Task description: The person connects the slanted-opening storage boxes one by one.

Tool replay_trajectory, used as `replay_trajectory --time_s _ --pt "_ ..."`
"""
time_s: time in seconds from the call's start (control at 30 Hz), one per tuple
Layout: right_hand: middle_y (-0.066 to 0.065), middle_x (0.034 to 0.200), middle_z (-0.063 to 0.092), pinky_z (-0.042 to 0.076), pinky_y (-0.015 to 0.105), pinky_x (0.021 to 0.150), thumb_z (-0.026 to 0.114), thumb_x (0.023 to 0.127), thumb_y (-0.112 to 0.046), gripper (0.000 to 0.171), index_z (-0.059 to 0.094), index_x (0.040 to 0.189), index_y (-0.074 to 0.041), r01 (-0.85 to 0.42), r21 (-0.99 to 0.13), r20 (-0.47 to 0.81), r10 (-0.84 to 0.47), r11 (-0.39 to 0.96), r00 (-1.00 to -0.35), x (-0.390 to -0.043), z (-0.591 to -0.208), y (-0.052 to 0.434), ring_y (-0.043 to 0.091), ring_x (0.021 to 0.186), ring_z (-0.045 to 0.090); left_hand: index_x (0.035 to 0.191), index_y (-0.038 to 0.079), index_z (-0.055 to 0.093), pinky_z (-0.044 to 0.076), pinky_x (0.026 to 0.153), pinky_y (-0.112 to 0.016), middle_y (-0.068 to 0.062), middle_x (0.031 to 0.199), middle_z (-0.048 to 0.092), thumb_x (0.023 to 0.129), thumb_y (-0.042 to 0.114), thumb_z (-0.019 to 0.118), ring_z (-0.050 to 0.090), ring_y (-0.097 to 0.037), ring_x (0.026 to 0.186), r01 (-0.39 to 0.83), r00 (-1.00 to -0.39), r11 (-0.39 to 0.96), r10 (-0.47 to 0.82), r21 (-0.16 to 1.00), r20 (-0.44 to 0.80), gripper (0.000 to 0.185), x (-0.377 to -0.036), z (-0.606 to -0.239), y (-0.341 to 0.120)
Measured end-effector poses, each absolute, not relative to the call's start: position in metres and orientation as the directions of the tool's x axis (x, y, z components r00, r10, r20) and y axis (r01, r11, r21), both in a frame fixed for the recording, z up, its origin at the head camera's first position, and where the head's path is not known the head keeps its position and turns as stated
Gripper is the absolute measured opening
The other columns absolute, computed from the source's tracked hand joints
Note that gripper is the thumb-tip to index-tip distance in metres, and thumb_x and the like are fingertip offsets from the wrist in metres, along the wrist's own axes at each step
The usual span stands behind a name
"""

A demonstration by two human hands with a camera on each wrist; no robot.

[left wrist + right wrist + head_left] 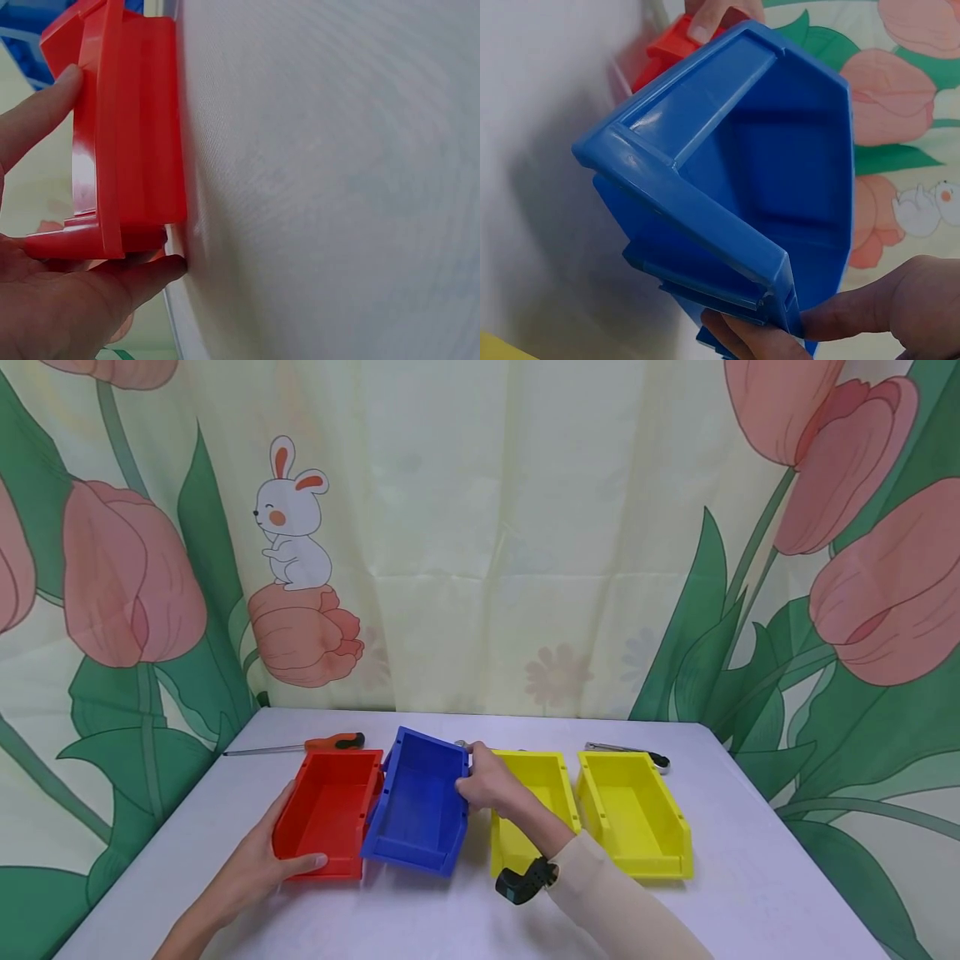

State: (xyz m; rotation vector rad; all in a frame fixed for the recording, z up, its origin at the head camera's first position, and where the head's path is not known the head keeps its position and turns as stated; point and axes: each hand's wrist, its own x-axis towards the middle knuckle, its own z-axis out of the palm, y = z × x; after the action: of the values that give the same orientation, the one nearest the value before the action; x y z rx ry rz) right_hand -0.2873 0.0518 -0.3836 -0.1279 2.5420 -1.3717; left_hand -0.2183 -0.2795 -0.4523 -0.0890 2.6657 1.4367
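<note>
Now right hand (487,782) tilting blue bin (418,810)

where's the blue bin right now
In the head view the blue bin sits tilted between the red bin and a yellow bin, held by the right hand.

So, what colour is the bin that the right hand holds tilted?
Blue: the bin in the right hand, clearest in the right wrist view.

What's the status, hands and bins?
Left hand holds red bin. Right hand grips blue bin, tilted. Yellow bin close beside right.
</note>
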Motion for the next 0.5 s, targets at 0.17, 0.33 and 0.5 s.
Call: replay_trajectory --time_s 0.17,0.33,0.5 --pt "0.035 0.137 0.061 0.068 0.050 0.080 0.061 0.095 0.005 0.060 0.041 0.151 0.005 0.035 -0.833 -0.171 -0.198 0.552 -0.965 -0.2900 -0.3836 0.0513 0.038 0.107 0.071 0.172 0.021 -0.004 0.067 0.091 -0.045 -0.022 0.165 0.032 0.072 0.035 0.098 0.042 -0.048 0.144 -0.106 -0.992 0.551 0.000 0.828 -0.127 0.143 -0.2179 -0.4516 -0.2790" --pt "0.034 0.138 0.061 0.068 0.050 0.079 0.060 0.094 0.005 0.057 0.043 0.149 0.007 0.021 -0.834 -0.166 -0.214 0.552 -0.963 -0.2927 -0.3807 0.0506 0.038 0.106 0.071 0.172 0.020 -0.003 0.067 0.091 -0.045 -0.022 0.164 0.033 0.071 0.036 0.098 0.042 -0.048 0.143 -0.108 -0.992 0.555 0.000 0.825 -0.130 0.144 -0.2173 -0.4511 -0.2788" --pt "0.035 0.142 0.058 0.067 0.055 0.081 0.059 0.095 0.005 0.057 0.042 0.149 0.008 0.006 -0.828 -0.157 -0.221 0.561 -0.963 -0.2945 -0.3745 0.0480 0.044 0.110 0.072 0.172 0.020 -0.004 0.067 0.091 -0.045 -0.023 0.164 0.032 0.072 0.035 0.098 0.040 -0.049 0.144 -0.107 -0.991 0.556 0.002 0.824 -0.131 0.143 -0.2175 -0.4504 -0.2787"
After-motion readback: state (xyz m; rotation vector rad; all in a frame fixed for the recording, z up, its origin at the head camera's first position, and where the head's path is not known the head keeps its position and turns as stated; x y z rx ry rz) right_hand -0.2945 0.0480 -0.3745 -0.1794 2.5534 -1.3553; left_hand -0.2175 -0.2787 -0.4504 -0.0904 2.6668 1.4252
